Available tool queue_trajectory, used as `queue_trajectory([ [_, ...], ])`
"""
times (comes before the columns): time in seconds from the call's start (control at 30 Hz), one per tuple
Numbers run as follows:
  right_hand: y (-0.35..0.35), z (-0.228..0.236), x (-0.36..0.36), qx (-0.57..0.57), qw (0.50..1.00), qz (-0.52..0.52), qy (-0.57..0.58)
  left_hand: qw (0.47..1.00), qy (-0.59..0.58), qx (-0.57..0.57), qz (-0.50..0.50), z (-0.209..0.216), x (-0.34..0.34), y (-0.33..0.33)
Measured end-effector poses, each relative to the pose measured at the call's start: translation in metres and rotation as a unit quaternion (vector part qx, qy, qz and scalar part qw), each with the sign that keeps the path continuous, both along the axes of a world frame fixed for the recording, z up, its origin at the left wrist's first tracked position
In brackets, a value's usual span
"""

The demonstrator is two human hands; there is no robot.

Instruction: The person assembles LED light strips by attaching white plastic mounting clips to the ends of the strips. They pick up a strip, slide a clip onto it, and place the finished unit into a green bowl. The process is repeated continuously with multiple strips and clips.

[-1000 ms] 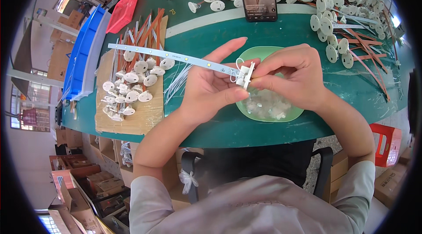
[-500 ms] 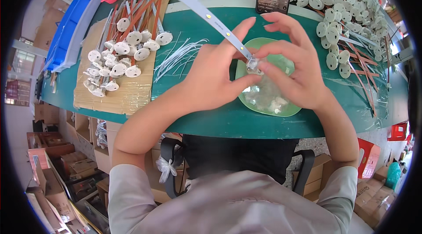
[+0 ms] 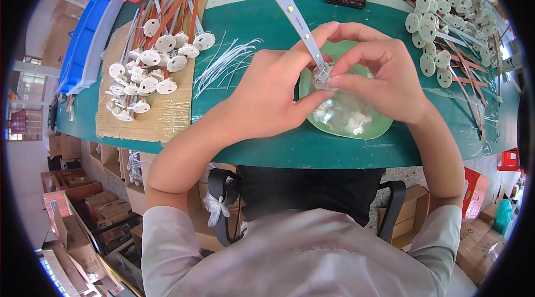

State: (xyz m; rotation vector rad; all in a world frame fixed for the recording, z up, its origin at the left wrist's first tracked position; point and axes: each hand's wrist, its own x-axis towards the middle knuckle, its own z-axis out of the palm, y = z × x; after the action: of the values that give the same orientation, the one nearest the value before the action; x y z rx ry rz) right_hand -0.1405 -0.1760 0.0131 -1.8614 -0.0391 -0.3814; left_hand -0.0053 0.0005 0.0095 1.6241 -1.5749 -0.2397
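Single head-worn fisheye view, from above, facing steeply down, close over green desk (image 3: 267, 151), fingers (image 3: 352, 82) near centre.

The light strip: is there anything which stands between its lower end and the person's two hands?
Nothing visible does: the light strip has its lower end right between the left hand and right hand, over the green bowl. The exact grip is hard to see.

Light grey shirt (image 3: 323, 263), short sleeves (image 3: 170, 241), faint marking (image 3: 326, 249) across chest; black trousers (image 3: 304, 191), apparently.
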Motion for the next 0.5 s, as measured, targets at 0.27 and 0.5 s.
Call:
queue_trajectory([
  [0.27, -0.001, 0.0, 0.003, -0.015, 0.998, -0.061, -0.017, 1.0, 0.004, 0.015, 0.001, 0.0, 0.002, 0.0],
  [0.5, 0.002, -0.003, 0.007, 0.034, 0.978, -0.152, -0.141, 0.999, 0.016, 0.043, 0.017, 0.002, 0.003, 0.001],
])
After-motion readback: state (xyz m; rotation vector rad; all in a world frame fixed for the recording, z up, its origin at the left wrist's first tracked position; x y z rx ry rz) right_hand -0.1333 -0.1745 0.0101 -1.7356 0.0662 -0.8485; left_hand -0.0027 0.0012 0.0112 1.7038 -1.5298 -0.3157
